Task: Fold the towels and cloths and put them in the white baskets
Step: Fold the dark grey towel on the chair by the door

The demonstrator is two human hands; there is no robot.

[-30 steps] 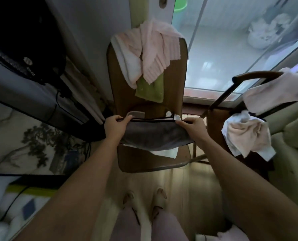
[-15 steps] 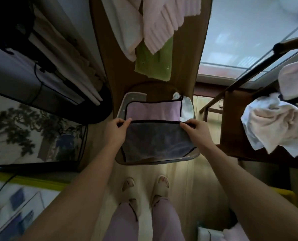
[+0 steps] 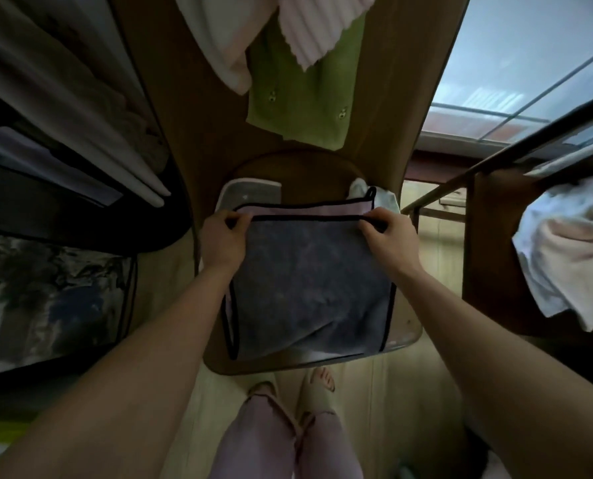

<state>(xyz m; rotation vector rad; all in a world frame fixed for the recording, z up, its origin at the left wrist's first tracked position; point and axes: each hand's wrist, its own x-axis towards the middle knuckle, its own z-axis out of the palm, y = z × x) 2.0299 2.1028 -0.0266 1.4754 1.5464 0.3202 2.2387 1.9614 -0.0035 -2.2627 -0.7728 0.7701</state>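
Cloth (image 3: pixel 309 292), grey w/ black trim: now folded over on chair seat (image 3: pixel 405 326), lifted 1 s ago. L hand (image 3: pixel 223 240) & R hand (image 3: pixel 388 236) pinching top-edge corners. Fold no. 1 nearly done; basket not seen.

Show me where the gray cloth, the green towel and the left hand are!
gray cloth (image 3: pixel 309 288), head view, middle of its top layer.
green towel (image 3: pixel 302 98), head view, middle of the hanging part.
left hand (image 3: pixel 224 240), head view, back of the hand.
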